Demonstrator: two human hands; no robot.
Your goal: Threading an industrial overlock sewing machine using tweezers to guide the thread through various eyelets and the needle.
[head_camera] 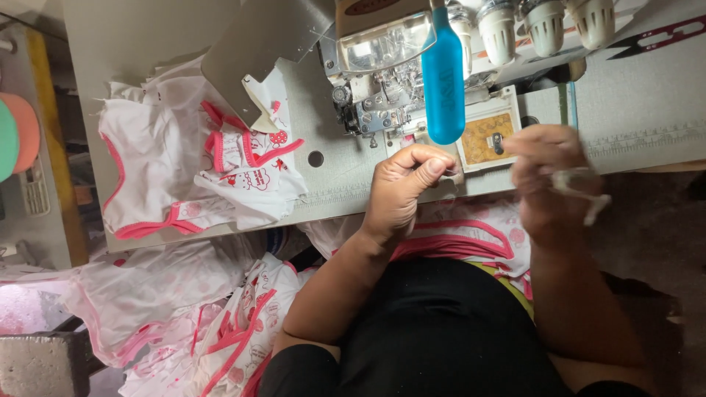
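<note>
Two hands beside blue bottle (443, 81)

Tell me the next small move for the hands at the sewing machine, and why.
Probably bring the right hand back down toward the left hand. The left hand sits pinched at the table edge before the sewing machine, while the right hand is blurred, lifted aside with a small pale scrap.

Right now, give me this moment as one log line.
left hand: pinched shut at table edge | right hand: blurred, holding small white scrap | sewing machine ahead | garments piled left
</note>
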